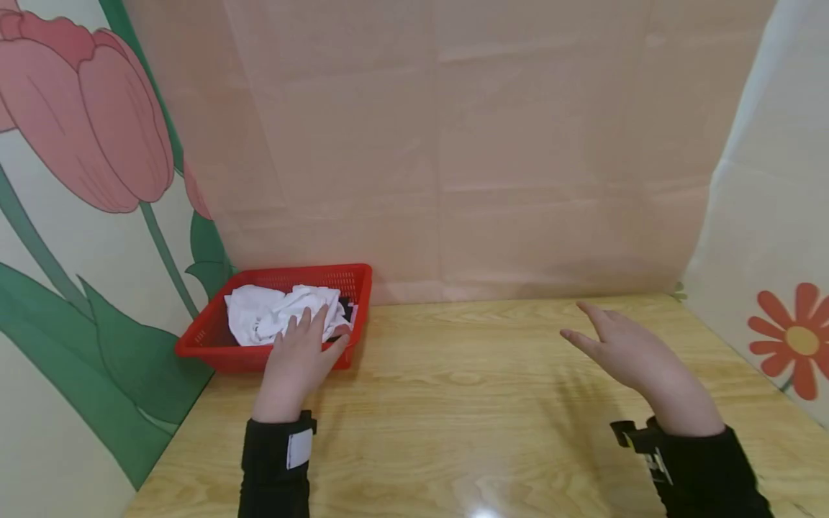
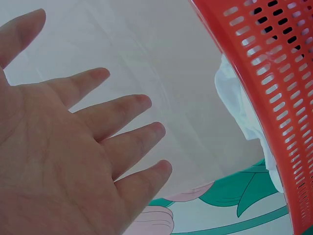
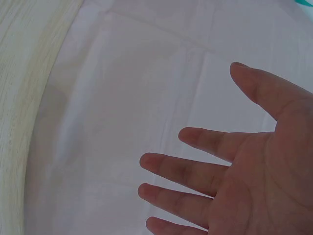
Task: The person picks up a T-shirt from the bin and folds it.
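A red plastic basket (image 1: 272, 275) with slotted walls stands at the back left of the table. White cloth (image 1: 259, 313) lies crumpled in it, with some black material (image 1: 347, 309) at its right side. My left hand (image 1: 296, 367) is raised at the basket's near side, fingers spread and holding nothing. The left wrist view shows its bare palm (image 2: 58, 161) apart from the basket wall (image 2: 274, 88). Over the right part of the table my right hand (image 1: 631, 352) hovers, fingers extended. Nothing lies in its palm (image 3: 259, 181) in the right wrist view.
The wood-grain table (image 1: 453, 403) stretches between and beneath both hands. A pinkish sheet (image 1: 453, 144) hangs behind it. A wall with painted tulips (image 1: 97, 122) borders the left, and a white panel with a red flower (image 1: 803, 339) borders the right.
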A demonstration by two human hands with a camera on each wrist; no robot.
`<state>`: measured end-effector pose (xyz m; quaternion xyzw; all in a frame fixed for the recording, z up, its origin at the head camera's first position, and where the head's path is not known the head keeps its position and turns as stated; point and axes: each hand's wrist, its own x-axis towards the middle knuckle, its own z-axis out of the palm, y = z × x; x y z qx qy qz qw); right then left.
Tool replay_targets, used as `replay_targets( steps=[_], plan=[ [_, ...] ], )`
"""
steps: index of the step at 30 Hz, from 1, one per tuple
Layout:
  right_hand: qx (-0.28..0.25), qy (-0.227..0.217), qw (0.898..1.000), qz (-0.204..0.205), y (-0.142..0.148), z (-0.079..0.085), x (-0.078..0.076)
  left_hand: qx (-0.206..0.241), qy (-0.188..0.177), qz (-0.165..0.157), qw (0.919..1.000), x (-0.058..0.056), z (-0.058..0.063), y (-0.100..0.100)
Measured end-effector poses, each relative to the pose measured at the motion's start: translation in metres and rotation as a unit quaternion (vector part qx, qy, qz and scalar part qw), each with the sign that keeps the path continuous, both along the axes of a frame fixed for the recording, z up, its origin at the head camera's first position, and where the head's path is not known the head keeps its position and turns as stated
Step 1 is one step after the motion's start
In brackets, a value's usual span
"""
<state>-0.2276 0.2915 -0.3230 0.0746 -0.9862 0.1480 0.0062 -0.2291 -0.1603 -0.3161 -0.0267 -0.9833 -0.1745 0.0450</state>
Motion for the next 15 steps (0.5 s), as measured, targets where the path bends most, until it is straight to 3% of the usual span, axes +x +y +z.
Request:
replay_targets(
  steps=[10,15],
  plan=[
    [-0.004,-0.003,1.000,-0.003,0.000,0.002,0.001,0.033,0.002,-0.023,0.9992,-0.003,0.001,0.005],
    [-0.007,-0.004,1.000,0.000,0.002,0.003,0.002,0.041,0.016,-0.044,0.9981,-0.012,-0.001,0.011]
  ],
)
